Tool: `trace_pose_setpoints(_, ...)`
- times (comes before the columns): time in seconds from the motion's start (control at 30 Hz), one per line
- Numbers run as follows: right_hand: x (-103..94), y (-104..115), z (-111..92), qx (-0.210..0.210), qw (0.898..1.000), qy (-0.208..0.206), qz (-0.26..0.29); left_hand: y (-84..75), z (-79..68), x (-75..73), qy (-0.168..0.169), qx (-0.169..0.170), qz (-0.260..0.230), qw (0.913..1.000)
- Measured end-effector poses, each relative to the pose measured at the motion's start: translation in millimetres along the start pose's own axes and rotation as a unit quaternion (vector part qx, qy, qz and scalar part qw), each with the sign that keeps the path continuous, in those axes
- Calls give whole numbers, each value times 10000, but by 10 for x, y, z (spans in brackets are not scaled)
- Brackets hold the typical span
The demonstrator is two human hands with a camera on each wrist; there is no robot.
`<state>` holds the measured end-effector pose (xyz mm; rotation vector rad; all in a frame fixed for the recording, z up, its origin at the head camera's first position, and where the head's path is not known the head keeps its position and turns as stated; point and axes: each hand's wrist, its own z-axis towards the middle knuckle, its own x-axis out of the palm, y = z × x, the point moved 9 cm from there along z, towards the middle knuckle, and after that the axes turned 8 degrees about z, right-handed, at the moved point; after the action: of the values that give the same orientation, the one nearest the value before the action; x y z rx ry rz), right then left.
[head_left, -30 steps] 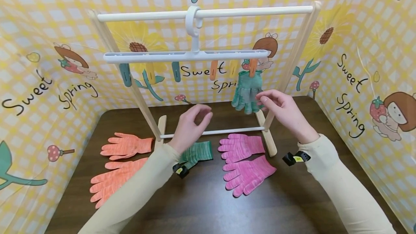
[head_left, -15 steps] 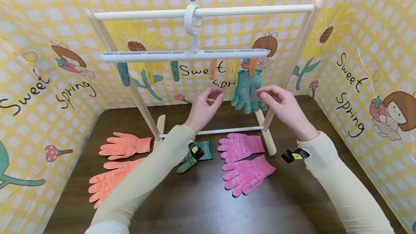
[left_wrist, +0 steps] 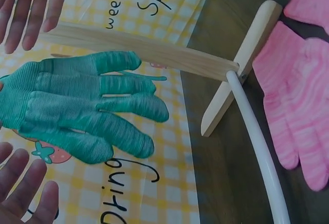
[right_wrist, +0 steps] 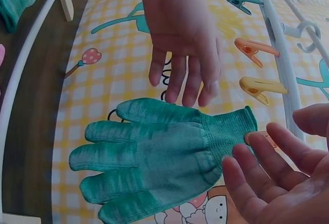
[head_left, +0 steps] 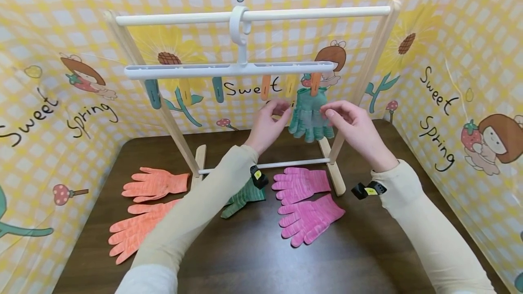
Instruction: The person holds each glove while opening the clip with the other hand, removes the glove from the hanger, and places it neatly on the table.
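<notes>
A light green knit glove (head_left: 311, 112) hangs fingers down from an orange clothespin (head_left: 316, 84) at the right end of the white hanger (head_left: 184, 71). To its left is my left hand (head_left: 269, 124), fingers loosely bent and holding nothing. My right hand (head_left: 349, 119) is at the glove's right side, its fingertips overlapping the edge in the head view. The right wrist view shows my right fingers (right_wrist: 257, 183) relaxed beside the cuff, and my left hand (right_wrist: 185, 34) hanging straight-fingered across from them. In the left wrist view, the green glove (left_wrist: 77, 100) lies between both hands.
Teal, yellow and orange clothespins (head_left: 265, 87) line the hanger, hooked on a wooden rack (head_left: 361, 76). On the dark table (head_left: 229, 257) lie two orange gloves (head_left: 153, 184), two pink gloves (head_left: 310, 219), and darker green glove material (head_left: 241, 201) partly behind my left forearm.
My left hand has moved right and up, toward the hanging glove. My right hand has stayed near the glove's right side, shifting only slightly upward.
</notes>
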<state>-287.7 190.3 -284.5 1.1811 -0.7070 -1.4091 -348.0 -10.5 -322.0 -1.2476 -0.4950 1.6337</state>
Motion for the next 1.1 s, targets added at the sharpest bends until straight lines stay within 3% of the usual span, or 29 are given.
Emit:
trace_pose_setpoints(0.2,-39,64,37,-66,9999,-109,-111,-22,74,90,74,29,10,10000)
trace_pose_setpoints(0.57,-115,249,238,-572,9953,-771,-123,-27,211,196,223,-62,-200,9995)
trace_pose_setpoints(0.8,-40,218,411,-166,9971,-732,-133,-39,229,263,251,-254,-537,9979)
trace_pose_setpoints(0.97,12,146,536,209,9985,-491,-82,-85,254,301,251,-140,-778,9966)
trace_pose_setpoints(1.1,24,100,583,235,9990,-380,83,-96,253,332,249,-158,-916,9954)
